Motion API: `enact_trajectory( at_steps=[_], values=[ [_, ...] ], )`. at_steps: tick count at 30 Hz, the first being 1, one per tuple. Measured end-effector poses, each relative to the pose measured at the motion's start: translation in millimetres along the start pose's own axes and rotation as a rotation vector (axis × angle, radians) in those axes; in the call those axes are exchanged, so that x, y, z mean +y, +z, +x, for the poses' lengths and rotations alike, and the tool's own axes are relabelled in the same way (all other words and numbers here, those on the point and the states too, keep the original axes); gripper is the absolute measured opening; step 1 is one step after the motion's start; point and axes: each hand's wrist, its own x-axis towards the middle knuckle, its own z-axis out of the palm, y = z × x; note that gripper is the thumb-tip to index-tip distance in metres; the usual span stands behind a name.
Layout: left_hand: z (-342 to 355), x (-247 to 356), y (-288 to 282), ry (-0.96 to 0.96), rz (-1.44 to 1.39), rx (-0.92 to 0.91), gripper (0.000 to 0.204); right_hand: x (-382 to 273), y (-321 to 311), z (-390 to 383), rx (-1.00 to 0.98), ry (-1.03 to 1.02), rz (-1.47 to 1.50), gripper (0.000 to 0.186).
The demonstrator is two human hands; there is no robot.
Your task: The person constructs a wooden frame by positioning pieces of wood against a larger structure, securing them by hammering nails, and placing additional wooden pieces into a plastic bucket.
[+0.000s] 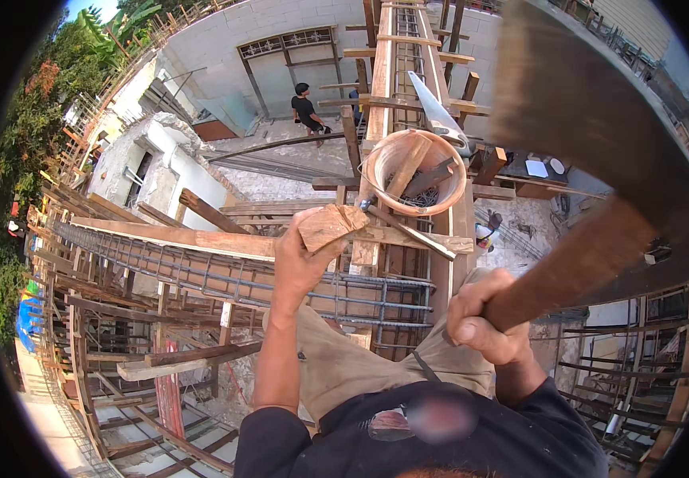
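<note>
A worker (328, 438) clamps the fingers (287, 237) of the left hand (299, 259) on a wood block (330, 226) near a bucket (457, 187), those of the right hand (489, 336) around the wooden handle (571, 267) of a broad-bladed tool (599, 135).

Broad dark blade (571, 103), blurry edges

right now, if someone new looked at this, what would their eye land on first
Probably the broad, dark tool head looming at upper right, its wooden handle in the right grip. Next might come the wood block in the left grip, near the picture's centre. Just right of that stands an orange bucket holding wood pieces.
</note>
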Motion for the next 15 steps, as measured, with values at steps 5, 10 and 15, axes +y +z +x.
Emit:
enact_trajectory(
  at_steps=[5, 10, 15],
  values=[
    [8.0, 4.4, 7.1, 0.024, -0.044, 0.002, 0.057, 55.5, 25.7, -31.4, 0.383, 0.008, -0.054, 0.031],
    [3.9, 2.5, 2.2, -0.007, 0.065, 0.000, 0.054, 46.4, 24.6, -17.8, 0.122, 0.720, 0.091, 0.027],
    [6.2, -2.0, 0.1, -0.002, -0.019, 0.059, 0.053, -24.2, 22.8, -7.4, 0.388, -0.236, 0.106, 0.036]
  ],
)
